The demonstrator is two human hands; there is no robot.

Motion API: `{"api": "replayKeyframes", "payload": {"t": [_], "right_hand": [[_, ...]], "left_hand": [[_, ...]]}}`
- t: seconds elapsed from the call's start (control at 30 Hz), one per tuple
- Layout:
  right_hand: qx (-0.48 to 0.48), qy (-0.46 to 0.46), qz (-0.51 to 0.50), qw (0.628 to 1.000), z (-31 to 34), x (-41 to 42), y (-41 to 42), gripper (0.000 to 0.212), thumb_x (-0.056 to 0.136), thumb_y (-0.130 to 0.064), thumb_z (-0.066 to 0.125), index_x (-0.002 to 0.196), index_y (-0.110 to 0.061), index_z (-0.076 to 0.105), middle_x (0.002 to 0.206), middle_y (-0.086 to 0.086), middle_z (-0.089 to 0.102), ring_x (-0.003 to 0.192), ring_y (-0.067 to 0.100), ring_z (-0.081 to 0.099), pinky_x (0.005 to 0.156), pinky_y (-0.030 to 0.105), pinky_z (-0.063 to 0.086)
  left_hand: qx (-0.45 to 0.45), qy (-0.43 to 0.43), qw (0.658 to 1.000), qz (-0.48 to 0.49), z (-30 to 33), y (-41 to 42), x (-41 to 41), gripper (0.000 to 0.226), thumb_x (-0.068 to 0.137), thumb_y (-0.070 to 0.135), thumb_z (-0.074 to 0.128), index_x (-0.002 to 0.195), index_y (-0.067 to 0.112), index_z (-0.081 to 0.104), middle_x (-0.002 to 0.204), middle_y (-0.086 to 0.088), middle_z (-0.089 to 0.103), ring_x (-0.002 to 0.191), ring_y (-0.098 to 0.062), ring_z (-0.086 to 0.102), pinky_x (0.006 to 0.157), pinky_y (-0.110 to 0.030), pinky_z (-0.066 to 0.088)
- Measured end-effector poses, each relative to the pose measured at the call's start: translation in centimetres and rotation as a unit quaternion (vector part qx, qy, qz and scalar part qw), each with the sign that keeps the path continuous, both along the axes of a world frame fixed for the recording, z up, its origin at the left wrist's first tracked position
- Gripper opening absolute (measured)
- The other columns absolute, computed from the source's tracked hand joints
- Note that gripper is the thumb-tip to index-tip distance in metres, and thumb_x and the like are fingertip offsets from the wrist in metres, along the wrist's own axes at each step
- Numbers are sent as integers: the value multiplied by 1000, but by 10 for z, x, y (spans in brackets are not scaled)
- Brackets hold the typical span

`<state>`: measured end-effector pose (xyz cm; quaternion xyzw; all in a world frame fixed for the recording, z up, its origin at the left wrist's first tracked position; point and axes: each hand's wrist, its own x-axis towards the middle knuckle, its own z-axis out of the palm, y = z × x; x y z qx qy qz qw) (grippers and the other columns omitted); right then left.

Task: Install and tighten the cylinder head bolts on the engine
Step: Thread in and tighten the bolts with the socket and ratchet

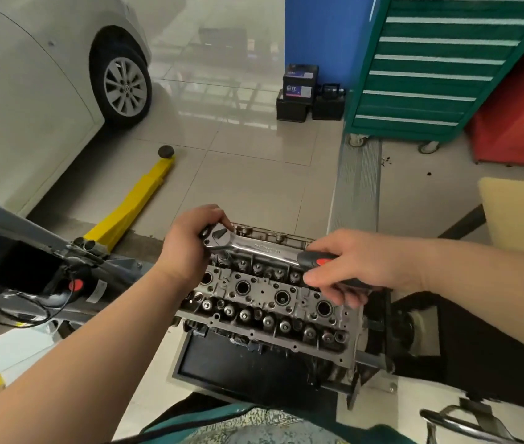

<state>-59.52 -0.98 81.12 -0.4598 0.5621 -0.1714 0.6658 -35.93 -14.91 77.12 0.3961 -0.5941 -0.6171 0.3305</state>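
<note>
Cylinder head [273, 302] on stand, tiled workshop floor [248, 174]

We see the engine [273, 302] in front; left of it a car [30, 91], behind it batteries [299, 88], right of those a tool cabinet [430, 68].

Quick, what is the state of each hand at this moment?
Left hand: closed around the head of the ratchet wrench, over the cylinder head.
Right hand: fingers curled around the wrench's black handle.
</note>
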Motion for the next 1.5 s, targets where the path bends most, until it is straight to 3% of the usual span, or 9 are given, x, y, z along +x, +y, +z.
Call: {"api": "replayKeyframes", "payload": {"t": [0.13,0.23,0.33,0.57,0.87,1.0,1.13,1.3,1.5], "right_hand": [[76,-49,83,992,1,1,-19,25,99,-29,69,104,-6,60,90,19,70,73,31,66,53,33,58],[99,-48,122,986,0,-4,-23,25,98,-34,70,100,-9,63,88,20,70,69,30,68,51,30,57],[94,-54,128,986,-4,-10,-22,29,96,-36,73,93,-9,63,73,15,65,55,23,61,49,28,53],[79,-100,79,989,-13,-7,-12,27,94,-34,75,81,-15,63,58,6,51,41,17,44,40,24,39],[73,-128,6,989,-14,17,7,23,95,-27,72,92,-7,60,58,9,47,40,19,40,42,28,32],[71,-140,-45,987,-16,39,24,24,97,-26,70,89,-8,56,58,8,46,41,19,38,44,29,30],[82,-159,-87,980,-15,58,34,23,98,-24,70,88,-11,54,58,7,47,42,19,38,44,28,31],[82,-162,-140,973,-16,84,44,24,98,-25,70,91,-10,53,59,8,46,43,20,38,45,31,29],[88,-165,-218,958,-16,122,54,26,92,-29,75,86,-13,56,59,6,48,43,17,42,44,27,32]], "left_hand": [[91,26,995,24,1,-1,2,34,86,16,57,60,25,76,68,8,69,66,-7,66,66,-24,54],[76,-15,991,105,-1,7,-2,25,90,29,63,72,20,77,77,0,71,73,-14,66,71,-32,55],[37,-12,966,257,-4,28,-22,30,101,33,56,84,20,77,84,1,75,75,-8,65,66,-26,52],[80,11,908,411,7,27,-52,49,103,32,52,76,-6,67,73,-23,57,65,-21,45,66,-33,41],[36,-3,930,365,9,21,-43,40,100,16,53,74,-12,63,69,-24,56,63,-23,41,57,-29,41],[16,-2,955,297,2,17,-32,41,101,19,49,65,2,62,67,-20,61,63,-20,47,59,-14,47],[36,17,968,247,-2,12,-24,46,94,34,51,51,18,58,59,-3,62,58,-9,48,55,-12,47],[33,23,982,185,-1,8,-15,44,89,41,52,52,18,57,59,-3,59,54,-8,45,50,-16,43],[46,38,993,106,1,1,-6,48,92,36,50,48,20,59,56,-2,60,56,-8,49,69,-27,46]]}}
